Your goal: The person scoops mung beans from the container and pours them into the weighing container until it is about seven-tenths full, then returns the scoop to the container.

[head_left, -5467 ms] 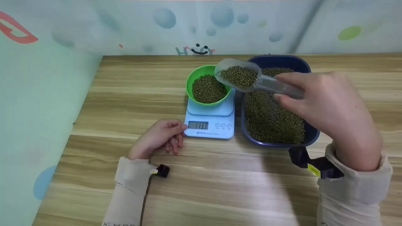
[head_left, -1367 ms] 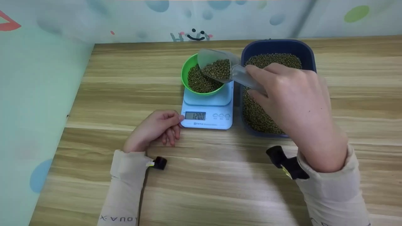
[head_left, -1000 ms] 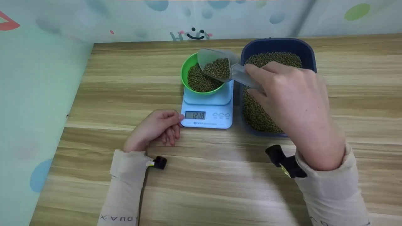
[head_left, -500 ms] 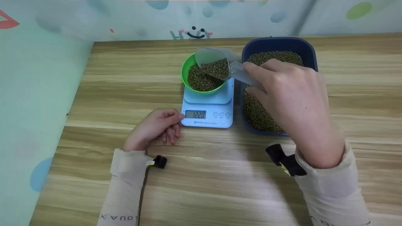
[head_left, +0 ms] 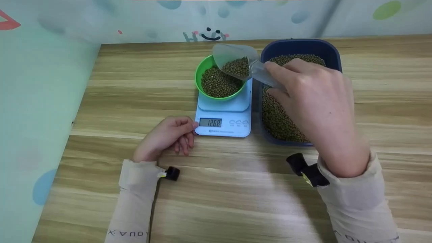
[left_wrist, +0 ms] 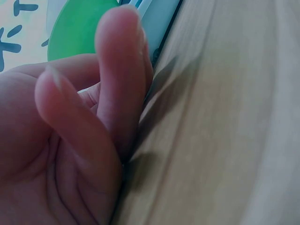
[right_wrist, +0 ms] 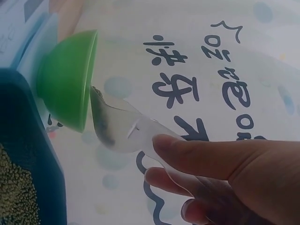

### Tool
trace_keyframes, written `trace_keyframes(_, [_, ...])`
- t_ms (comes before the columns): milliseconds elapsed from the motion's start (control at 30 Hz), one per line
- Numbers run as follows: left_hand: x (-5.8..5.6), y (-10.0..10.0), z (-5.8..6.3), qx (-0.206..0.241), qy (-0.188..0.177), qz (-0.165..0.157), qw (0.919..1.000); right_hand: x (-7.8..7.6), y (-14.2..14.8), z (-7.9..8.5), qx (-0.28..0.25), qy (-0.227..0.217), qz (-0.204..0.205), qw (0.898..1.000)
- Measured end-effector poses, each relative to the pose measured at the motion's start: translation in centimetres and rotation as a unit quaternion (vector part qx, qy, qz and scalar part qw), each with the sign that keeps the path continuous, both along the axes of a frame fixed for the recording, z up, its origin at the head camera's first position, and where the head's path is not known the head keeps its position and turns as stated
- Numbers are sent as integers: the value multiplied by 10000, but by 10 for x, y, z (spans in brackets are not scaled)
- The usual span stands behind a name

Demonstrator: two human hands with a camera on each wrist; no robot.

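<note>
My right hand (head_left: pixel 314 98) grips the handle of a clear plastic scoop (head_left: pixel 233 54), which tilts over the rim of a green bowl (head_left: pixel 199 81). Small brownish-green pellets lie in the scoop and in the bowl. Under the bowl is a white kitchen scale (head_left: pixel 223 131), its display reading about 126.8. My left hand (head_left: pixel 170 136) rests on the table with loosely curled fingers, a fingertip at the scale's front left corner. In the right wrist view the scoop (right_wrist: pixel 117 126) meets the bowl's rim, its handle between thumb and fingers.
A dark blue tub (head_left: pixel 332 54) full of the same pellets stands right of the scale, partly hidden by my right hand. Behind the wooden table (head_left: pixel 216 189) rises a patterned wall (head_left: pixel 270 20); another wall stands at the left.
My right hand has moved left from over the tub, tipping the scoop into the bowl. The scoop holds fewer pellets, and the reading has climbed from about 113.3 to 126.8. My left hand stays put.
</note>
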State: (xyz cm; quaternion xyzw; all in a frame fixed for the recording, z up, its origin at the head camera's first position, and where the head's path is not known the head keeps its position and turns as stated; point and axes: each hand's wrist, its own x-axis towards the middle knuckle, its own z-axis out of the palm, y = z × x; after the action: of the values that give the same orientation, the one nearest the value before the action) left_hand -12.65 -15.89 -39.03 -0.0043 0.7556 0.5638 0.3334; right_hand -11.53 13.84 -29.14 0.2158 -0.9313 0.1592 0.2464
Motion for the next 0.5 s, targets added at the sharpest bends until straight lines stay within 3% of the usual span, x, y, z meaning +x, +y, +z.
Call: trace_keyframes(500, [0, 0, 0, 44, 138, -31, 9999, -2, -4, 0, 119, 456, 8, 9989])
